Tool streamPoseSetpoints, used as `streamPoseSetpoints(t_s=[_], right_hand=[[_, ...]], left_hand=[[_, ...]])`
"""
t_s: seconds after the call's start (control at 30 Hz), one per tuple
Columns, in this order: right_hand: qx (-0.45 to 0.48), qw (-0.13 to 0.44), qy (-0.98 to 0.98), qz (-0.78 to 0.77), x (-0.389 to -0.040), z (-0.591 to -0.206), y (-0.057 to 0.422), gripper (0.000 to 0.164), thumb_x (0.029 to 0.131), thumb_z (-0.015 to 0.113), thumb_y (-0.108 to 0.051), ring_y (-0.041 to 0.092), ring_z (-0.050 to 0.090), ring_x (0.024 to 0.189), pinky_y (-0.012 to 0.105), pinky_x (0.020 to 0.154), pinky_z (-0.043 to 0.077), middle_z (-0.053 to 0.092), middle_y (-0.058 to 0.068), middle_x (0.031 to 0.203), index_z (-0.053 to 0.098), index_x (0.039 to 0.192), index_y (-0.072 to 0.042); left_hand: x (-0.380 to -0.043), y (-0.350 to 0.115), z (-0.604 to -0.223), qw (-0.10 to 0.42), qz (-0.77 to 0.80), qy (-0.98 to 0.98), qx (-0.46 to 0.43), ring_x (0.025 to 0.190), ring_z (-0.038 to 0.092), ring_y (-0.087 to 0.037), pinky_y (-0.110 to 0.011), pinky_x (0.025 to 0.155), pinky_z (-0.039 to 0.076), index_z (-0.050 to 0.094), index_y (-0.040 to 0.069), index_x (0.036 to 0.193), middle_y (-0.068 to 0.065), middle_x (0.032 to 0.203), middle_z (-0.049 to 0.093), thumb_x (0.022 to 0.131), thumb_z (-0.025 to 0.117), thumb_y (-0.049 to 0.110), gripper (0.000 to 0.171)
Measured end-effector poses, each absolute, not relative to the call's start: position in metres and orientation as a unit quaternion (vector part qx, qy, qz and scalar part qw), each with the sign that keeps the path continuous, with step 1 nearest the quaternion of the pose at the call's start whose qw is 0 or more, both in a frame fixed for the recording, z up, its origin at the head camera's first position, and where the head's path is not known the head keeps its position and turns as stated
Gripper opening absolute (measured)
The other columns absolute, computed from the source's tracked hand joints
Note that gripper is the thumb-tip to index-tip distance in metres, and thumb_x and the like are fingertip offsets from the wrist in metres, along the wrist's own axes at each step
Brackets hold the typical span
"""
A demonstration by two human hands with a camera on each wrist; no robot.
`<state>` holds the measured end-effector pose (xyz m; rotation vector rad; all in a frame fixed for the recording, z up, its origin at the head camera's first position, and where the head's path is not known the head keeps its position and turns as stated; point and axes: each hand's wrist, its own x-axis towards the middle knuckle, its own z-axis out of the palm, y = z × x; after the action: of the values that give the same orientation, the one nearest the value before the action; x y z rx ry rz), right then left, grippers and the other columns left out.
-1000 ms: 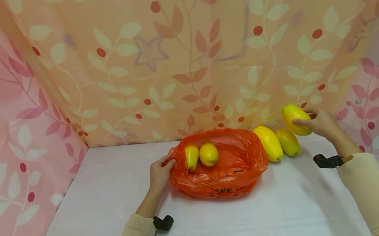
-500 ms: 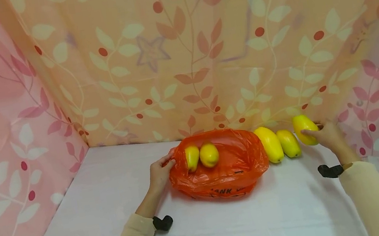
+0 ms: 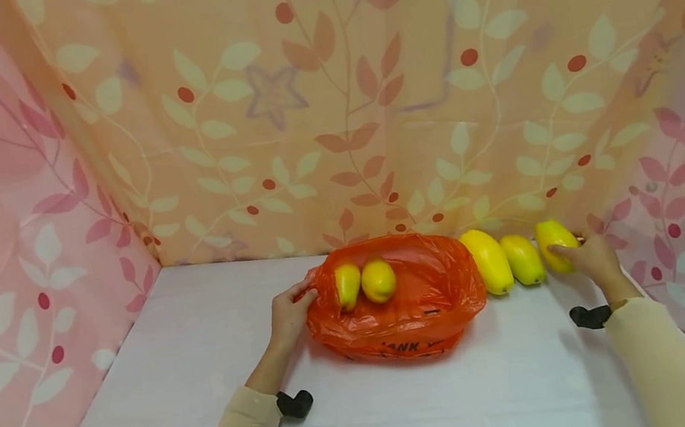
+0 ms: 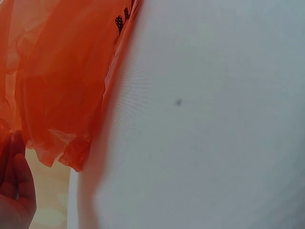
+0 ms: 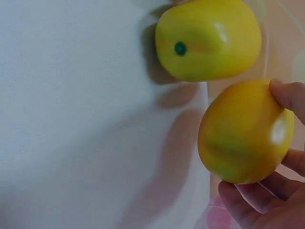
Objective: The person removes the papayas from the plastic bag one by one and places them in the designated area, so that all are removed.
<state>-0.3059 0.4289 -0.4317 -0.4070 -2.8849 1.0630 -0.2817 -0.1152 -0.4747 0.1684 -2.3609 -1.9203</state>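
A peach and pink cloth printed with leaves [image 3: 203, 153] rose behind and to both sides of a white-covered tabletop [image 3: 417, 412]. On it, near the middle of the far edge, lay a red-orange thin plastic bag with black lettering [image 3: 395, 327], its mouth spread towards the viewer; the left hand [image 3: 288, 317] pinched its left edge, just as it had a second earlier. To the bag's right, touching or nearly touching it, lay a long, smooth yellow fruit [image 3: 489, 264]. The right hand [image 3: 598, 263] grasped a glossy yellow oval fruit [image 3: 553, 233], thumb on one side and fingers on the other. This was the one thing that had just changed: the fruit had come down from well above the surface to the end of the row — whether it touched the table could not be told. Judging by that, it was being set down there rather than carried to the bag. Just beside it lay a shorter, greenish-yellow fruit [image 3: 523, 260]. Smallest of all, a pear-shaped yellow fruit [image 3: 348, 286] and a rounder yellow fruit [image 3: 378, 281] sat side by side in the bag's mouth, unmoved.
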Motion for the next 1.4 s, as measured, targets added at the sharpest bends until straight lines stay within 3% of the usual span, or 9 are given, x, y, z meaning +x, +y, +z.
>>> streamPoseSetpoints(t_s=[0.3,0.53,1.17,1.4], right_hand=[[-0.152,-0.011,-0.93,0.334,-0.304,-0.44,0.428,0.083,0.096,0.051,-0.051,0.052,0.036,0.123,0.064,0.111,0.032,0.033,0.038,0.144,0.028,0.144,0.013],[-0.165,-0.035,-0.934,0.315,-0.308,-0.441,0.431,0.085,0.096,0.048,-0.054,0.052,0.038,0.121,0.065,0.11,0.032,0.034,0.039,0.142,0.029,0.142,0.014],[-0.187,-0.077,-0.92,0.335,-0.313,-0.441,0.434,0.099,0.093,0.043,-0.065,0.054,0.032,0.126,0.067,0.111,0.028,0.025,0.04,0.147,0.016,0.147,0.014],[-0.191,-0.068,-0.913,0.354,-0.311,-0.441,0.434,0.097,0.092,0.045,-0.065,0.055,0.027,0.131,0.069,0.111,0.026,0.017,0.038,0.152,0.013,0.151,0.006]], left_hand=[[-0.281,-0.115,-0.475,0.043,-0.631,-0.773,0.053,0.119,0.06,-0.031,-0.04,0.099,0.053,0.062,0.001,0.129,-0.019,0.133,0.061,0.095,0.062,0.013,0.036],[-0.282,-0.118,-0.473,0.036,-0.63,-0.773,0.057,0.127,0.055,-0.03,-0.042,0.103,0.05,0.063,0.003,0.129,-0.017,0.136,0.06,0.095,0.062,0.016,0.036],[-0.284,-0.118,-0.475,0.04,-0.634,-0.77,0.054,0.122,0.058,-0.029,-0.037,0.099,0.053,0.063,0.003,0.129,-0.018,0.134,0.061,0.095,0.062,0.014,0.036],[-0.283,-0.118,-0.473,0.044,-0.634,-0.77,0.053,0.121,0.059,-0.03,-0.038,0.098,0.054,0.063,0.002,0.129,-0.019,0.132,0.062,0.095,0.062,0.014,0.036]])
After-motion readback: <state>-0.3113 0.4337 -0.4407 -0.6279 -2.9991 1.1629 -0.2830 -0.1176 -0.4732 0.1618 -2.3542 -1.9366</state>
